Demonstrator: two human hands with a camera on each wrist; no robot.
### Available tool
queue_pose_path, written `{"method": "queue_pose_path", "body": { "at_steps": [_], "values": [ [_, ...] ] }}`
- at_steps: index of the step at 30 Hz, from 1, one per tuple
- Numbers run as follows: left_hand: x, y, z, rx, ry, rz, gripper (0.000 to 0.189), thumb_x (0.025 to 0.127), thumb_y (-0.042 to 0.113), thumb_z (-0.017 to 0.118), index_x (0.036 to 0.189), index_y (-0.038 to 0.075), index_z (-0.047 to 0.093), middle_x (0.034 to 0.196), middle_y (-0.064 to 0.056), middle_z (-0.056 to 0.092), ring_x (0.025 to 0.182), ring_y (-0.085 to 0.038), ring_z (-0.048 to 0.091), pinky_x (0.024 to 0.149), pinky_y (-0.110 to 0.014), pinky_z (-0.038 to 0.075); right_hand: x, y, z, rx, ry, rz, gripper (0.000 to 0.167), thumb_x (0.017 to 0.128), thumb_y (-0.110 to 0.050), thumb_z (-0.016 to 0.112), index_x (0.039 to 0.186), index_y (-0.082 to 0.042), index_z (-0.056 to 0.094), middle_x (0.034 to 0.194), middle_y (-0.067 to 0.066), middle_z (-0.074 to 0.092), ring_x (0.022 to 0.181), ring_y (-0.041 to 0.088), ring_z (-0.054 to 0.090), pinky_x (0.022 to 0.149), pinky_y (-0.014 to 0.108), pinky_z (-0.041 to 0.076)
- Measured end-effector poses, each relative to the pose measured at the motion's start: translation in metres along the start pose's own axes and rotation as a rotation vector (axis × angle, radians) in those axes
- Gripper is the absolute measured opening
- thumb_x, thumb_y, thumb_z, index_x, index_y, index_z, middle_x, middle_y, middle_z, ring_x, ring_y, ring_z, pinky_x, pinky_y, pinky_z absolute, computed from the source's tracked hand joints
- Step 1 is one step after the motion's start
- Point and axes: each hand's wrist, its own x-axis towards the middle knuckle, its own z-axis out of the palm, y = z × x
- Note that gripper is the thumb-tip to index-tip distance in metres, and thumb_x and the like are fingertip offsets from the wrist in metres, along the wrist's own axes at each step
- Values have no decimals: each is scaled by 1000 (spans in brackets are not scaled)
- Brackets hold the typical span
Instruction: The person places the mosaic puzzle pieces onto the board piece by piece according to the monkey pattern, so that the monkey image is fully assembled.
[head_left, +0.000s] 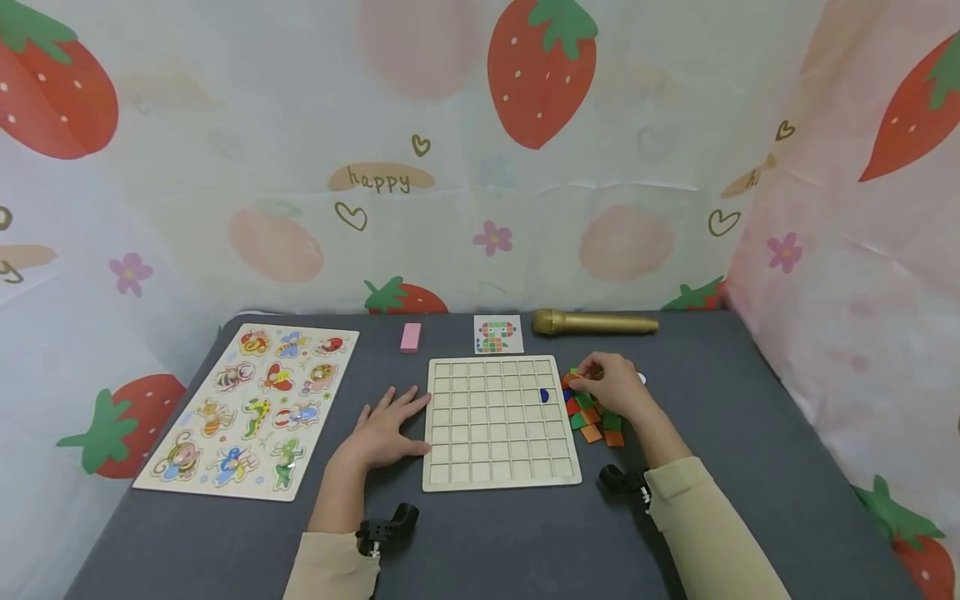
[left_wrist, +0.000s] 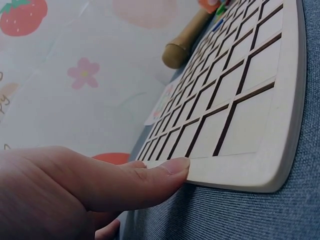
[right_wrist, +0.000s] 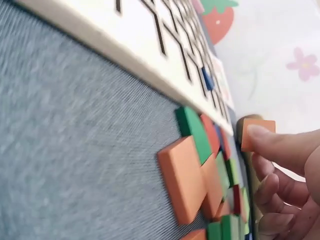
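A pale wooden grid board [head_left: 502, 484] lies flat on the dark table, with one dark blue half-round piece [head_left: 544, 396] in a cell near its right side. My left hand [head_left: 382, 437] is spread at the board's left edge. In the left wrist view its thumb [left_wrist: 165, 175] touches the rim. Over a pile of coloured tiles [head_left: 591, 434] beside the board's right edge, my right hand [head_left: 618, 387] pinches an orange square tile [right_wrist: 266, 123] under the thumb. Loose orange, green, red and blue pieces lie below that hand, some overlapping; the hand hides part of the pile.
A sheet with insect pictures [head_left: 247, 400] lies at the left. Along the back are a pink block [head_left: 410, 337], a small picture card [head_left: 498, 334] and a gold microphone [head_left: 596, 323]. A strawberry-print cloth [head_left: 450, 183] hangs behind the table.
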Motion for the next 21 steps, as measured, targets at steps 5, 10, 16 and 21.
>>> {"method": "queue_pose_path", "body": {
  "at_steps": [5,10,16,21],
  "values": [
    [0,0,0,-2,2,0,84,85,30,80,157,22,38,168,-7,25,157,-38,4,122,-67,-1,-1,-11,-1,24,-1,-74,22,93,-29,75,104,-10,74,97,7,72,87,22,65,73,37,53],
    [1,0,1,-4,2,-2,84,86,31,80,158,23,37,168,-6,24,157,-37,3,122,-66,-1,-2,-24,4,74,-22,-99,20,94,-28,73,106,-11,76,98,6,73,86,20,65,71,34,54],
    [2,-2,2,-4,3,4,84,85,31,80,158,22,38,168,-7,24,157,-37,4,122,-67,-1,-1,-31,15,123,-47,-87,16,94,-26,74,102,-12,73,95,6,72,83,19,65,67,32,53],
    [1,-3,2,-1,3,-2,84,85,31,80,158,23,38,168,-6,24,157,-36,3,122,-66,-1,4,-32,26,131,-82,-90,13,93,-24,74,98,-13,73,90,3,71,78,17,63,63,31,50]
  ]
}}
